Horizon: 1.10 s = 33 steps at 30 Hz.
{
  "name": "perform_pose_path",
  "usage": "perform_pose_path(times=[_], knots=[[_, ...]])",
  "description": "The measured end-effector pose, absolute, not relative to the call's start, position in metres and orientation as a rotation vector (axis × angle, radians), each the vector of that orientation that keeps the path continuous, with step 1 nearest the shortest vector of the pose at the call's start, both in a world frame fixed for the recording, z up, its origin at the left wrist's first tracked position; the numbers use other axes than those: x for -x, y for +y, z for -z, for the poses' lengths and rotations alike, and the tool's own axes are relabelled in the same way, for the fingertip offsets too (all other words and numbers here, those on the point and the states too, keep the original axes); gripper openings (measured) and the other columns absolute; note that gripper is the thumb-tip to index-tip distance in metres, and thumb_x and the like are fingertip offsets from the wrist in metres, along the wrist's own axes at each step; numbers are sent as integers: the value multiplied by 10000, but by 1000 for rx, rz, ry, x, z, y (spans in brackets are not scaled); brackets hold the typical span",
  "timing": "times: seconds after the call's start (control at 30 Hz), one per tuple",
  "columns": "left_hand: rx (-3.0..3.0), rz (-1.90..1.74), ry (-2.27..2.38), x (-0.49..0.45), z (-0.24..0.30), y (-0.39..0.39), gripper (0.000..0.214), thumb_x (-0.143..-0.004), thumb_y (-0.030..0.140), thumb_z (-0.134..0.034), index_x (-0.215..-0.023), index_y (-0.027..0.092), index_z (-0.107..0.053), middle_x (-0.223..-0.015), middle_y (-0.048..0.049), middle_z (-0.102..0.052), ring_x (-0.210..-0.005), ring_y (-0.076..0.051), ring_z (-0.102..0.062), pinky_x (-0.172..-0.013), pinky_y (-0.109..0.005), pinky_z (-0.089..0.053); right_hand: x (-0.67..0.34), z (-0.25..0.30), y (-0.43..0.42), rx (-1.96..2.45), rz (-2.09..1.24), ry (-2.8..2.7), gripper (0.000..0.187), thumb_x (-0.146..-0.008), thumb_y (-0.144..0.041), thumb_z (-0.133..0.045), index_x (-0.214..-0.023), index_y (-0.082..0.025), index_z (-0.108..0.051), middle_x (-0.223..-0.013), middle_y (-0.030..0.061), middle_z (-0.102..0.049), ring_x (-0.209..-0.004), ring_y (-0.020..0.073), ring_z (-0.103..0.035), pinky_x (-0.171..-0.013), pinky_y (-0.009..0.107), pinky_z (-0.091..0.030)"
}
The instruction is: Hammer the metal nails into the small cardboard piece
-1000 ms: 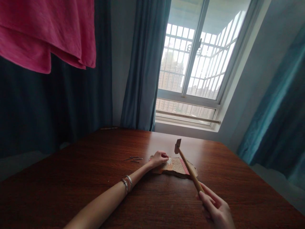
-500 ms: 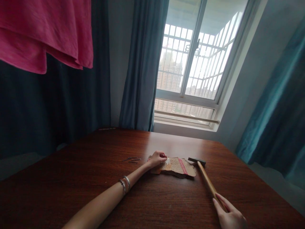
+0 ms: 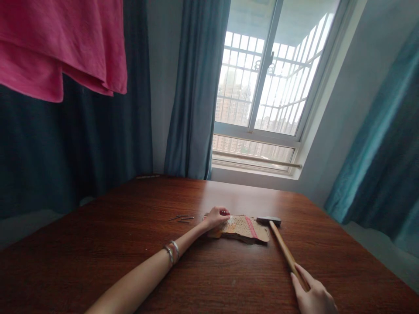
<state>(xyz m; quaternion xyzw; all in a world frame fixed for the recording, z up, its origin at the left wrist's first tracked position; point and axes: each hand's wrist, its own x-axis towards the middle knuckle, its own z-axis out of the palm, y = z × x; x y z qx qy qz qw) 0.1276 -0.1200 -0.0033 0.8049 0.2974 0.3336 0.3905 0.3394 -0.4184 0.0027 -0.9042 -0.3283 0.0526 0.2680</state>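
My left hand rests on the left part of a flat cardboard piece full of small holes, with a pink stripe across it. Its fingers are curled together in a pinch, and what they hold, if anything, is too small to make out. Two bracelets circle that wrist. My right hand is closed around the lower end of the wooden handle of a hammer. The dark hammer head reaches the right edge of the cardboard; whether it touches is unclear. Left of my left hand, several nails lie on the table.
The brown wooden table has its far edge near the wall. Beyond it is a window with bars outside. Dark blue curtains hang on both sides. Pink cloth hangs at upper left.
The hammer and my right hand have shifted slightly left, its head coming a little closer over the cardboard's right edge. My left hand stays in place.
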Motion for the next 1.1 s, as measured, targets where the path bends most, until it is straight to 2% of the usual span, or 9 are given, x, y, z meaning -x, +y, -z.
perform_pose_path(times=[0.17, 0.27, 0.33, 0.5, 0.6, 0.7, 0.8, 1.1], knots=[[-1965, -885, 699, -127, -9, -122, 444, -686, 428, -579, -1012, 128, -592, -814, -60, -649, -735, -145, -583, -647, -231, -440, -353, 24, -417, 2334, -64, -974, 456, -724, -455, -450, -1093, -240, -610, -991, 104, -651, -862, 269, -623, -704, 339, -494], [-1884, -934, 694, -119, -29, -108, 450, -739, 445, -501, -1015, 100, -586, -822, -90, -642, -747, -153, -588, -651, -241, -444, -361, 38, -416, 2267, -3, -1024, 448, -703, -454, -479, -1061, -229, -628, -972, 101, -661, -844, 274, -629, -692, 345, -507], [-1888, -882, 719, -104, -48, -93, 426, -735, 433, -493, -950, 85, -612, -798, -95, -637, -718, -152, -589, -633, -242, -446, -364, 41, -416, 2243, 72, -1065, 434, -699, -434, -485, -1042, -214, -635, -959, 104, -667, -828, 281, -629, -683, 359, -510], [-2187, -358, 927, -37, -87, -57, 251, -587, 310, -610, -707, 94, -652, -612, -48, -621, -570, -149, -557, -518, -225, -407, -360, 37, -417, 2210, 195, -1160, 416, -701, -400, -472, -1024, -195, -634, -988, 90, -662, -846, 284, -613, -718, 376, -497], [-2270, -105, 1230, 0, -89, -47, 152, -505, 213, -623, -611, 105, -639, -525, -29, -595, -527, -155, -545, -499, -230, -397, -356, 30, -416, 2189, 186, -1196, 420, -697, -391, -450, -1012, -181, -632, -997, 84, -658, -857, 283, -603, -779, 399, -473], [-2246, 62, 1341, 22, -81, -47, 130, -475, 178, -614, -588, 115, -632, -506, -29, -592, -502, -157, -541, -491, -236, -395, -352, 22, -414, 2191, 187, -1216, 433, -702, -387, -422, -987, -142, -637, -991, 120, -650, -853, 286, -600, -808, 418, -450], [-2326, 56, 1332, 36, -74, -55, 111, -455, 164, -612, -556, 125, -632, -521, -33, -602, -510, -159, -541, -488, -232, -382, -349, 15, -412, 2162, 210, -1226, 426, -700, -392, -416, -947, -132, -645, -989, 137, -641, -857, 285, -595, -812, 410, -443], [-2263, -77, 1451, 65, -72, -87, 97, -445, 162, -586, -532, 149, -625, -516, -15, -591, -536, -157, -545, -503, -215, -378, -330, -8, -408, 2002, 223, -1244, 330, -688, -392, -453, -859, -187, -649, -924, 95, -658, -854, 258, -594, -800, 365, -452]])
